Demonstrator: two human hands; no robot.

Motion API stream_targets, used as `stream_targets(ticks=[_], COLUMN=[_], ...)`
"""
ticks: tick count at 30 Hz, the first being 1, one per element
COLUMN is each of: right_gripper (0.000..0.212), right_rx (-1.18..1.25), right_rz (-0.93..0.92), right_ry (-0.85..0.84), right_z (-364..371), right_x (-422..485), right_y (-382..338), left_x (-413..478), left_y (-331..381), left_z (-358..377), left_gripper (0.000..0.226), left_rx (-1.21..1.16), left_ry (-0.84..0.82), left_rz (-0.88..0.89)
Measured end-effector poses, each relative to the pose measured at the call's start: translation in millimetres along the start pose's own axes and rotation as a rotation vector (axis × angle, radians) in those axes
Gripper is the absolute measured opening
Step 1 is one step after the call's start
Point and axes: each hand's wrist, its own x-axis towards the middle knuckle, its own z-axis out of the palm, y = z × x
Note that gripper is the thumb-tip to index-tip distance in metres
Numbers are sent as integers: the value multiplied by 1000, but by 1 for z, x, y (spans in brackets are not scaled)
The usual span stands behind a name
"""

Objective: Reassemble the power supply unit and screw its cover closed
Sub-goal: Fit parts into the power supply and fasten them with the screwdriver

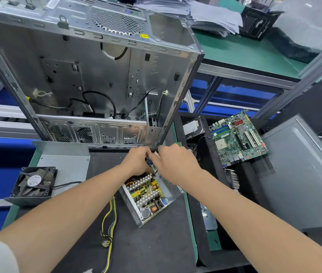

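Note:
The power supply unit (pixel 149 196) lies open on the black mat, its circuit board with heatsinks, coils and capacitors exposed inside a grey metal tray. Both hands meet over its far end. My left hand (pixel 136 162) has its fingers curled down onto something small at the unit's far edge, and my right hand (pixel 175 162) pinches a small pale part beside it; what they hold is mostly hidden. The grey cover (pixel 65 162) with its black fan (pixel 35 182) lies to the left. Yellow and black cables (pixel 109 219) trail from the unit toward me.
An empty computer case (pixel 89 75) stands open right behind the hands. To the right lie a motherboard (pixel 237 138), a hard drive (pixel 192 128) and a grey side panel (pixel 302 174). Paper stacks (pixel 205 14) sit on the green shelf behind.

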Motion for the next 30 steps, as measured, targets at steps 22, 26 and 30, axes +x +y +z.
stream_targets(ticks=[22, 26, 30], right_gripper=[25, 32, 38], right_rx=[91, -17, -257], right_rz=[200, 4, -446], right_ry=[-54, -52, -107], right_z=[5, -1, -10], right_x=[8, 11, 7], right_y=[-5, -4, 10], left_x=[-1, 0, -1], left_y=[1, -1, 1], left_z=[1, 1, 0], left_gripper=[48, 52, 44], left_rx=[-24, -3, 33], left_ry=[14, 13, 5], left_rz=[-4, 14, 42])
